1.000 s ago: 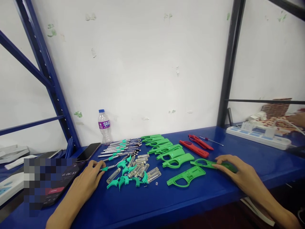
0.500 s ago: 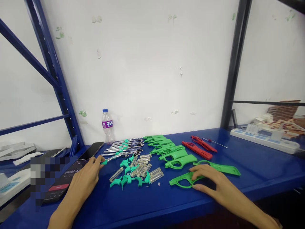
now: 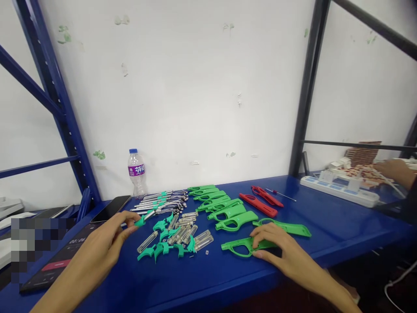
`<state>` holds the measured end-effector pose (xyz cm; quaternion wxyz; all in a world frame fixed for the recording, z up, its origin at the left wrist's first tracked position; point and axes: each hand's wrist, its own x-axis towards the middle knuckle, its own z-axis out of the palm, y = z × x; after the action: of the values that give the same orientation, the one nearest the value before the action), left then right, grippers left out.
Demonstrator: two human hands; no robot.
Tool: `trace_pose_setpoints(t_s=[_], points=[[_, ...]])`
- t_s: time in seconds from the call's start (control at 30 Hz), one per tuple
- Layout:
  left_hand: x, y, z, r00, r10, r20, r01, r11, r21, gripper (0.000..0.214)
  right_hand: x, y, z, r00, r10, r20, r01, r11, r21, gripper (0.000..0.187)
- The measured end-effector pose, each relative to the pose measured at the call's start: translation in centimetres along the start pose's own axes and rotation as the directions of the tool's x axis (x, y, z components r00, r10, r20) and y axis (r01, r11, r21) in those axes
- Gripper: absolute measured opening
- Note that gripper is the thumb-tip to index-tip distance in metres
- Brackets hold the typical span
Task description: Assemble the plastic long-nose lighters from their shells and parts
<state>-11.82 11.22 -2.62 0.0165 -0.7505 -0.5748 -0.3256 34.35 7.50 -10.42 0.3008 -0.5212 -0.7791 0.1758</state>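
Observation:
My left hand [image 3: 109, 241] pinches a metal lighter tube [image 3: 149, 214] by its teal end, beside a row of similar tubes [image 3: 159, 201] with thin wires. My right hand [image 3: 282, 250] grips a green lighter shell half [image 3: 237, 248] lying hollow side up near the front edge, its fingers covering the middle. Just behind that hand lies another green shell half [image 3: 293, 228]. Between my hands are teal triggers [image 3: 148, 252] and clear fuel tanks [image 3: 185, 234] in a loose pile. Several green lighter shells [image 3: 233, 215] line up behind them.
Two red shell halves [image 3: 259, 204] and a thin rod [image 3: 280, 194] lie at the back right. A bottle [image 3: 138, 174] stands by the wall. Phones [image 3: 61, 261] are at the left. Beyond a power strip [image 3: 339, 191], another person's hand [image 3: 395, 171] shows at far right.
My left hand has lifted the metal tube off the row and tilted it. My right hand keeps its hold on the green shell half. The view has shifted, and another person's hand appears at right.

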Motion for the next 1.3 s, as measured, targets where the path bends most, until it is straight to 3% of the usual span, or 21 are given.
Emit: trace_pose_setpoints(t_s=[0.17, 0.27, 0.37, 0.5, 0.67, 0.93, 1.13, 1.3], points=[[-1.2, 6.2, -0.6, 0.981, 0.177, 0.076, -0.158, 0.965, -0.21, 0.028, 0.1, -0.5, -0.2, 1.0, -0.021, 0.019, 0.02, 0.999, 0.038, 0.029], [-1.7, 8.6, 0.9, 0.96, 0.238, 0.15, -0.2, 0.952, -0.231, 0.021, 0.0, -0.8, -0.4, 0.999, -0.019, 0.032, 0.016, 0.997, 0.074, 0.027], [-2.0, 9.7, 3.0, 0.944, 0.252, 0.213, -0.198, 0.948, -0.248, 0.021, 0.0, -0.6, -0.4, 0.999, 0.011, 0.032, -0.014, 0.993, 0.114, 0.022], [-2.1, 10.4, 5.2, 0.889, 0.302, 0.344, -0.212, 0.938, -0.275, 0.021, -0.1, -0.3, -0.4, 0.998, 0.062, 0.007, -0.062, 0.987, 0.147, 0.021], [-1.9, 10.7, 6.4, 0.838, 0.271, 0.474, -0.157, 0.951, -0.266, 0.021, -0.3, -0.9, -0.9, 0.996, 0.064, 0.061, -0.075, 0.975, 0.207, 0.023], [-2.3, 10.3, 5.8, 0.809, 0.223, 0.544, -0.092, 0.962, -0.258, 0.018, -0.5, -2.3, -1.2, 0.983, 0.144, 0.116, -0.169, 0.955, 0.243, 0.024], [-2.3, 10.2, 5.2, 0.793, 0.186, 0.58, -0.066, 0.973, -0.222, 0.016, 0.1, -3.7, -0.5, 0.978, 0.121, 0.172, -0.162, 0.954, 0.251, 0.027], [-2.3, 10.2, 4.9, 0.779, 0.117, 0.616, -0.019, 0.987, -0.163, 0.015, 0.2, -4.0, 0.4, 0.978, 0.154, 0.143, -0.18, 0.965, 0.192, 0.028]])
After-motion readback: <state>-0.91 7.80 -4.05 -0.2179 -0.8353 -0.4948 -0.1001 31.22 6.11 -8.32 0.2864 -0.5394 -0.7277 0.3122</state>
